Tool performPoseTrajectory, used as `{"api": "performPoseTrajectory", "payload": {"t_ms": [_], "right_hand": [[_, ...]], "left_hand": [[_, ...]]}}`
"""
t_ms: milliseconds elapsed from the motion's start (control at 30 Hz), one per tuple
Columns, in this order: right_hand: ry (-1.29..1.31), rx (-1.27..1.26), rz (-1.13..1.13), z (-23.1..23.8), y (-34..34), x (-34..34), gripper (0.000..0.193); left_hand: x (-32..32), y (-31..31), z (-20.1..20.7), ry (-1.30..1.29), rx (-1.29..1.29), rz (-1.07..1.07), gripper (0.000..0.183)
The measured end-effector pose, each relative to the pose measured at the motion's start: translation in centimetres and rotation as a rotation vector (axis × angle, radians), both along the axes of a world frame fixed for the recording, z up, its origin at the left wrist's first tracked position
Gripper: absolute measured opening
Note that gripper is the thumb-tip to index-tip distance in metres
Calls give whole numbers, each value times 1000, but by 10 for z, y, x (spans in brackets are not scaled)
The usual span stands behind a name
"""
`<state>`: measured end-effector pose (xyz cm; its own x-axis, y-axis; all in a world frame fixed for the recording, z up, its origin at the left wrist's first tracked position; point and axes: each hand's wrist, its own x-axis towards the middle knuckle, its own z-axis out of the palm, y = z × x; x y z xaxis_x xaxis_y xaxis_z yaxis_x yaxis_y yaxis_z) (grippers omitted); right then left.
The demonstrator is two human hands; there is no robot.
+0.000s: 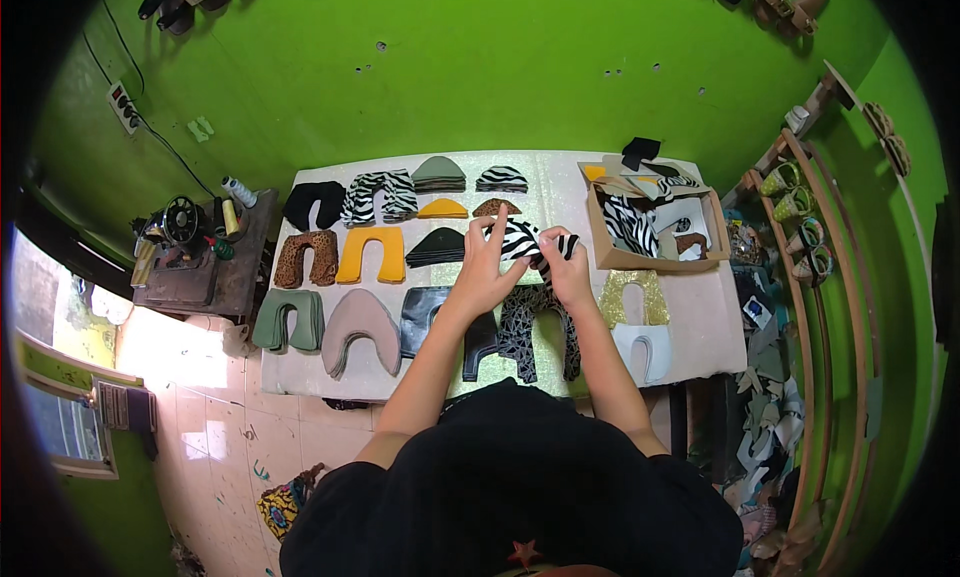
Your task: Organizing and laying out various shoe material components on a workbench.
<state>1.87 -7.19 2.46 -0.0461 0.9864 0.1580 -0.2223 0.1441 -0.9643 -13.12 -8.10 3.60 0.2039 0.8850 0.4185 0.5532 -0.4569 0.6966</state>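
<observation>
Above the middle of the table, my left hand (484,273) and my right hand (568,271) hold a piece of zebra-print material (514,240) between them. The left thumb and fingers are at its left side, with the index finger pointing up. My right fingers pinch its right end, where the striped material is bunched. Just behind the hands lie a leopard-print half-moon stack (492,208) and a zebra-print half-moon stack (502,180). Left of my left hand is a black half-moon stack (436,247). Below my hands sit dark patterned U-shaped pieces (517,329), partly hidden by my right forearm.
U-shaped stacks in zebra (379,196), yellow (370,255), green (288,320) and mauve (360,332) cover the table's left. A cardboard box (660,264) of scraps stands at right. Beyond the left edge is a sewing machine (180,222); a wooden rack (808,239) leans at right.
</observation>
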Motion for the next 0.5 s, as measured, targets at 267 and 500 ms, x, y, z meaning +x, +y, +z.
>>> {"api": "performPoseTrajectory", "payload": {"t_ms": [267, 500], "right_hand": [[75, -161, -38, -1, 0, 8, 15], [146, -333, -24, 10, -7, 11, 16]], "left_hand": [[2, 3, -3, -107, -77, -59, 69], [5, 3, 4, -250, -35, -142, 54]]}}
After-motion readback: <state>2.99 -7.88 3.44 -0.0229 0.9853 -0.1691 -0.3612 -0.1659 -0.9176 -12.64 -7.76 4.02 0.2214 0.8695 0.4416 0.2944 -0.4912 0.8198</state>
